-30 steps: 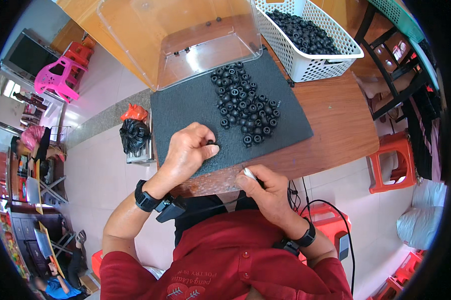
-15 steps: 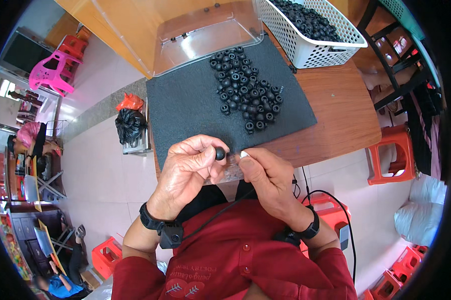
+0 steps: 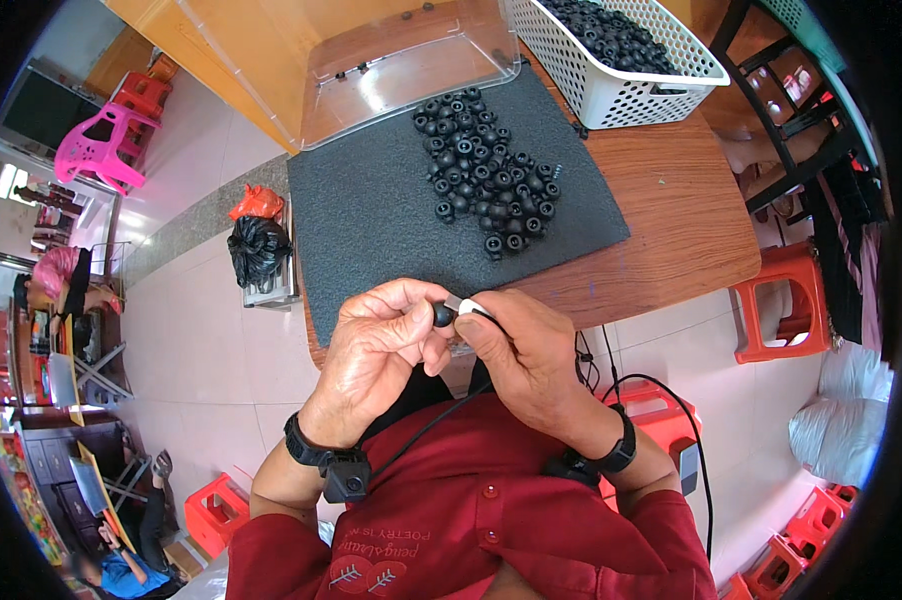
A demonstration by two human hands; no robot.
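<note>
Between the thumb and fingers of my left hand [image 3: 376, 345] is a small round black piece [image 3: 442, 315], pinched just past the table's near edge. My right hand [image 3: 521, 345] is closed on a small white-ended tool [image 3: 469, 306]; its thin greyish tip reaches to the black piece, and the rest is hidden in my fingers. Beyond both hands, a loose pile of similar black pieces [image 3: 486, 175], many showing a round hole, lies on a dark grey mat [image 3: 371, 220].
A clear plastic bin [image 3: 376, 105] with a few black pieces stands at the mat's far edge. At the far right is a white perforated basket [image 3: 621, 95] full of them. The brown wooden table [image 3: 671, 215] ends near my lap. A red stool [image 3: 786, 305] stands to the right.
My right hand has moved left and brought the white-ended tool up against the black piece. My left hand keeps its pinch nearly in place. The view has shifted slightly.
</note>
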